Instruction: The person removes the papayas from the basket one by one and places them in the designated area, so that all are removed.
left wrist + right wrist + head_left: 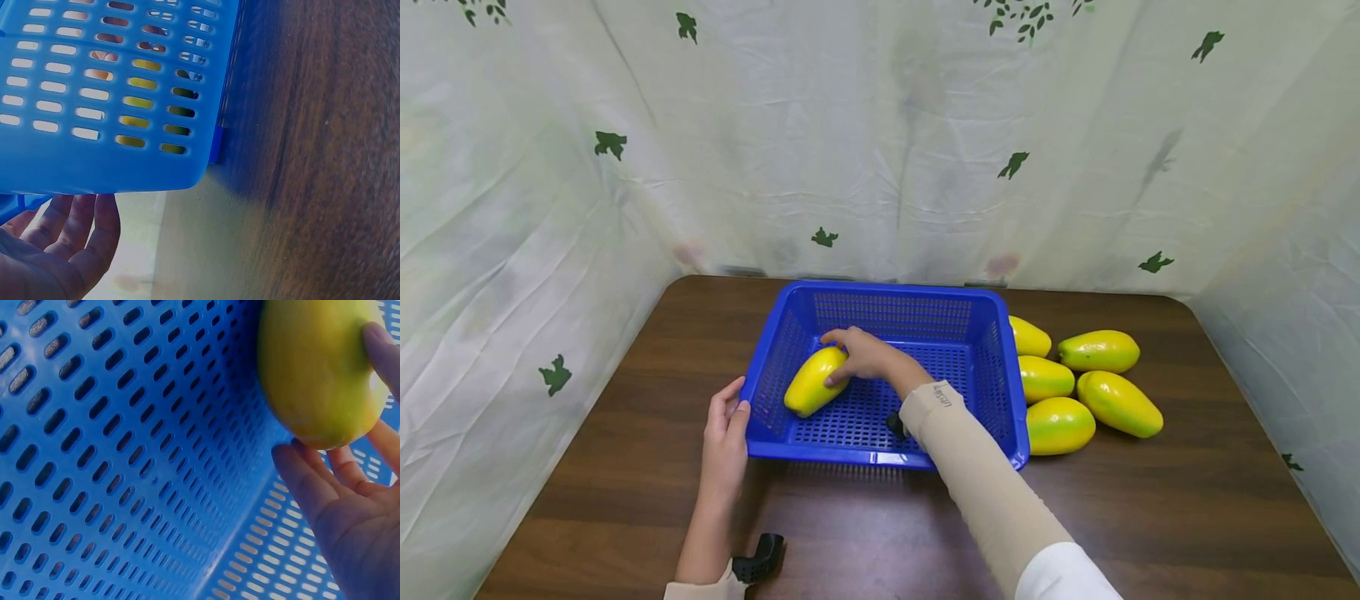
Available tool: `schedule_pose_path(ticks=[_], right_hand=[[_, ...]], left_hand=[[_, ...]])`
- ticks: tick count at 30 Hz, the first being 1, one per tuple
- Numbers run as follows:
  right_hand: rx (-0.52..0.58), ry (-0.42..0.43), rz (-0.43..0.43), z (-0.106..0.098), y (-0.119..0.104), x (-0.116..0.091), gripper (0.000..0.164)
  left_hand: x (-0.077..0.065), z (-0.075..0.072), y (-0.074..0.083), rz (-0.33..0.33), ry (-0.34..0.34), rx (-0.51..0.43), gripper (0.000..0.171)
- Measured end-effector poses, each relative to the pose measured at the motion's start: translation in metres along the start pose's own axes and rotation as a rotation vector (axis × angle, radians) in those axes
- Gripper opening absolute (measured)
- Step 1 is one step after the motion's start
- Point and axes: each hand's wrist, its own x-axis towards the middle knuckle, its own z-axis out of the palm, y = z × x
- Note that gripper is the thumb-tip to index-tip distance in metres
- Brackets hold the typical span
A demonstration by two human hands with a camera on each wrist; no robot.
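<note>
A yellow-green papaya (815, 385) lies at the left in a blue plastic basket (880, 457). My right hand (874, 357) reaches over the basket's front rim and holds that papaya, thumb on the near side and fingers on the far side. The right wrist view shows the thumb and fingertips against the papaya (322, 375). My left hand (727, 425) grips the left rim of the basket; in the left wrist view its fingers (103, 228) reach under the rim, partly hidden. Through the holes of the basket wall (125, 169) some yellow shows.
Several more papayas (1120, 404) lie on the brown wooden table (1210, 500) to the right of the basket, some partly behind its wall. A pale cloth (887, 125) with green prints hangs around the table. A black device (762, 558) is on the left wrist.
</note>
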Motion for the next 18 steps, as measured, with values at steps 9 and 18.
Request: schedule_pose_path(ticks=[9,18], right_hand=[[0.029,0.06,-0.061,-0.009,0.001,-0.01,0.057],[0.126,0.137,-0.128,-0.021,0.012,-0.024,0.053]], left_hand=[[-0.001,0.001,0.001,0.004,0.003,0.005,0.037],[-0.001,0.002,0.001,0.007,0.014,0.005,0.036]])
